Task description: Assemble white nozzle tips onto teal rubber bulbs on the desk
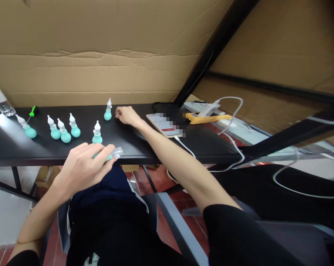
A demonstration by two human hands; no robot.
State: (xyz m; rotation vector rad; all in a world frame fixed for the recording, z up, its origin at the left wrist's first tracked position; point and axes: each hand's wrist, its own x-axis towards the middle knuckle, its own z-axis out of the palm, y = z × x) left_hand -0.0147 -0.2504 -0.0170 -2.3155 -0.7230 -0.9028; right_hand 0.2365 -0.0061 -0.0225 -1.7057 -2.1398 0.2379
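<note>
My left hand (87, 162) is closed around a bulb nasal aspirator (117, 152) just over the table's front edge; its clear tip points right, and most of its teal bulb is hidden by my fingers. My right hand (128, 115) rests on the black table (128, 133) farther back with curled fingers; whatever they hold, if anything, cannot be made out. Just left of those fingers stands a teal aspirator with a white tip (108, 112), apart from them. Another aspirator (97, 133) stands right behind my left hand. Several more aspirators (63, 133) are grouped to the left.
A plastic bottle (0, 99) and a green-and-black screwdriver (33, 112) are at the back left. On the right lie a phone (164, 125) with a white cable (186, 147) and a yellow tool (205, 118). Cardboard (100, 74) walls the back; a black metal post (205, 55) slants upward.
</note>
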